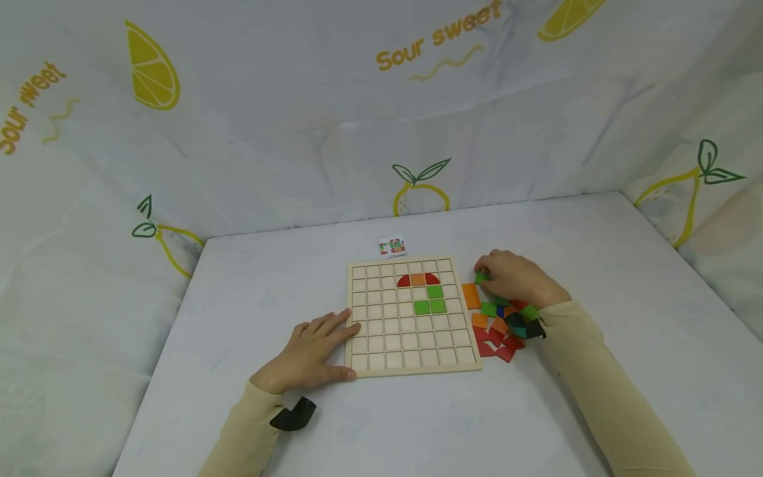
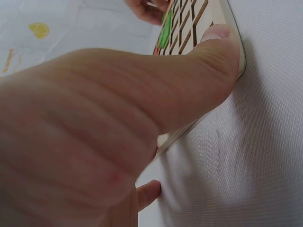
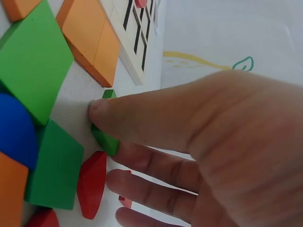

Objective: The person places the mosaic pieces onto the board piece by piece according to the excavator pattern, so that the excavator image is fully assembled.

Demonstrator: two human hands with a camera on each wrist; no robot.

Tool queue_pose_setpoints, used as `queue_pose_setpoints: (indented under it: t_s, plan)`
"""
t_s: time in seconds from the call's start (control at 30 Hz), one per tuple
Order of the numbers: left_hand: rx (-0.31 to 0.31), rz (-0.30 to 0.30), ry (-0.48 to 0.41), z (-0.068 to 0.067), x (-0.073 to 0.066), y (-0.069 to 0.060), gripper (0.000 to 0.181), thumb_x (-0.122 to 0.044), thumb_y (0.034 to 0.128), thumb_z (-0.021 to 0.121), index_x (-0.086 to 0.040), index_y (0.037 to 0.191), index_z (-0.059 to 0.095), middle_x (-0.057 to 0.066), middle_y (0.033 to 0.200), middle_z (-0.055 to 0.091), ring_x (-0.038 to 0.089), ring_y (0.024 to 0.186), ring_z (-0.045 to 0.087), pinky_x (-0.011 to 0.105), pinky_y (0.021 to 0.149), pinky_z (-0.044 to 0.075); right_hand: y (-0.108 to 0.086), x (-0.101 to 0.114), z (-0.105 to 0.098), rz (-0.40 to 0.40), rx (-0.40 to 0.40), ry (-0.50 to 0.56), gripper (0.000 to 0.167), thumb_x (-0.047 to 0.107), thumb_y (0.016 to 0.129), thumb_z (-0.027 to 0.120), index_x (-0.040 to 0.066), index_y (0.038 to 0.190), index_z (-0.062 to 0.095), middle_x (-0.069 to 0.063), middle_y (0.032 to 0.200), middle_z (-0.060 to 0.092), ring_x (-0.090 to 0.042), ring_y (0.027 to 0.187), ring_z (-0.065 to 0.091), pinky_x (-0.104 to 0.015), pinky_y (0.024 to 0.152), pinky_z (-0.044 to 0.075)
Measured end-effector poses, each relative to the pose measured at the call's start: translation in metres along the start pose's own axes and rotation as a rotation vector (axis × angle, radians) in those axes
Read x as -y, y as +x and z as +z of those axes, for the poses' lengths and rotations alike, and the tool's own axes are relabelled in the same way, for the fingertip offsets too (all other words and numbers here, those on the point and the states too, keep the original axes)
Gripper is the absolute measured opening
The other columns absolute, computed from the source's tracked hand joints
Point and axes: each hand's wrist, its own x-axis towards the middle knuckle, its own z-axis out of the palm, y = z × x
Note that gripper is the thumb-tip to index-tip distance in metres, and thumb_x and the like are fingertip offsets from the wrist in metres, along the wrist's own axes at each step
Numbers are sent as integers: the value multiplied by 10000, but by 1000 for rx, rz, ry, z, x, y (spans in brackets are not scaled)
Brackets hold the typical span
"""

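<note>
A pale wooden grid board (image 1: 384, 343) lies flat on the table. In its upper right cells sit an orange square (image 1: 418, 279) between two red rounded pieces (image 1: 403, 281), with several green squares (image 1: 422, 307) lower down. My left hand (image 1: 310, 354) rests along the board's left edge, its fingers spread and its thumb at the near left corner. To the right of the board, my right hand (image 1: 515, 275) pinches a small green tile (image 3: 110, 143) between thumb and fingers. The tile is partly covered by the thumb in the right wrist view.
Loose red tiles (image 1: 505, 354), orange tiles (image 1: 471, 296) and green tiles (image 1: 489, 309) lie heaped beside the board's right edge, with a blue piece (image 3: 16, 130) among them. A small printed card (image 1: 392, 246) lies behind the board. A white cloth (image 1: 286, 146) hangs behind the table.
</note>
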Motion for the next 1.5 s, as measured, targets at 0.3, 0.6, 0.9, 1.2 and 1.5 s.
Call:
queue_pose_setpoints:
  t_s: [0.3,0.6,0.9,1.2,1.5]
  plan:
    - [-3,2,1,0,1,1,810,-478,877,750,-206,1560,411,64,1696,239,391,1538,246,652,1147,250,1,13,3,-76,-91,97,364,191,945,662,29,1271,670,-137,1174,672,-292,1079,578,-497,943,539]
    - [12,9,1,1,1,4,820,-503,879,738,-216,1567,397,54,1701,225,380,1548,230,636,1162,243,1,54,13,-234,-85,215,321,234,937,689,106,1231,701,-32,1166,681,-225,1096,561,-394,909,531]
    - [11,3,5,0,0,4,821,-518,875,734,-221,1565,402,47,1702,226,371,1547,232,628,1161,247,7,85,33,-417,-167,114,293,219,921,751,123,1194,710,5,1111,682,-200,1057,576,-387,934,527]
    - [9,-2,-1,-2,-1,2,817,-512,877,735,-217,1564,405,47,1701,227,373,1548,230,633,1165,242,10,93,51,-476,-181,52,99,194,917,752,175,1010,724,42,1056,687,-181,1019,558,-409,947,485]
    - [12,-15,-9,-1,0,1,816,-502,876,742,-223,1564,404,45,1702,223,370,1551,225,630,1164,240,11,95,54,-510,-168,-9,253,238,922,753,195,1170,735,33,1075,653,-191,1051,548,-389,931,480]
